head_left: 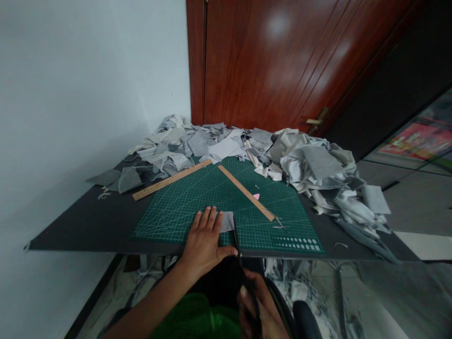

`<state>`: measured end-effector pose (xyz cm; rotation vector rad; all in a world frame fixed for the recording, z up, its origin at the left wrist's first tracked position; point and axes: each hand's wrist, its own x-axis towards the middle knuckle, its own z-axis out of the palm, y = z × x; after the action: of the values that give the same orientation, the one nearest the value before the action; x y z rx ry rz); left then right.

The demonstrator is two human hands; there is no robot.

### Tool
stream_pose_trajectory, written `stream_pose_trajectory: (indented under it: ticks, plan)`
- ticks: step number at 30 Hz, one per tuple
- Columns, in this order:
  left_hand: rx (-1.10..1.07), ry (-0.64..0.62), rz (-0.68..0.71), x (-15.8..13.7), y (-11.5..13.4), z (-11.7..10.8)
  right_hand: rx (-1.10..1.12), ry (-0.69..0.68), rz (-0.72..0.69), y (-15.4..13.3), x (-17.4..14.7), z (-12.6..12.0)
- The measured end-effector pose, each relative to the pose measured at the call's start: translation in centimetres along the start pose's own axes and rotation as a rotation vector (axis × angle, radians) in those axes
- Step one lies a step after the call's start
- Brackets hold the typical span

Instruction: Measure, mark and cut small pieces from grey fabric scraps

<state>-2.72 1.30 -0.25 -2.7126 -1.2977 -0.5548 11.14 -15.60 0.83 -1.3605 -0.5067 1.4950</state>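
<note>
My left hand (pixel 205 238) lies flat, fingers spread, on a small grey piece of fabric (pixel 228 221) at the near edge of the green cutting mat (pixel 183 207). My right hand (pixel 259 308) sits low, below the table edge, gripping black scissors (pixel 240 256) by the handles. The scissor blades point up and away, reaching the right edge of the grey piece beside my left thumb. Whether the blades are cutting the fabric is not clear.
Two wooden rulers (pixel 171 180) (pixel 246 192) lie angled on the mat, with a pink chalk piece (pixel 256 196) between. A heap of grey and white fabric scraps (pixel 310 165) covers the back and right of the black table (pixel 88 226). A wooden door (pixel 282 61) stands behind.
</note>
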Motion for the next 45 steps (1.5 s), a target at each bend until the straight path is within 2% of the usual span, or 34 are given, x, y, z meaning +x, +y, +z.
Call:
stream_pose_trajectory:
  ticks: [5,10,28,34,45]
  plan:
    - [0.003,0.035,-0.006,-0.12,0.03,0.22,0.014,-0.039,-0.019,-0.04,0.30,0.02]
    - [-0.015,0.015,0.007,-0.07,0.24,-0.33,0.035,-0.058,-0.025,-0.26,0.29,0.19]
    - [-0.017,-0.024,-0.021,-0.03,0.51,-0.54,0.034,0.021,0.002,-0.16,-0.20,0.75]
    - [-0.003,-0.062,-0.039,-0.01,0.54,-0.72,-0.022,0.010,-0.005,-0.23,-0.41,0.80]
    - [-0.008,-0.046,-0.043,-0.04,0.62,-0.60,-0.041,0.017,0.000,0.06,-0.47,0.87]
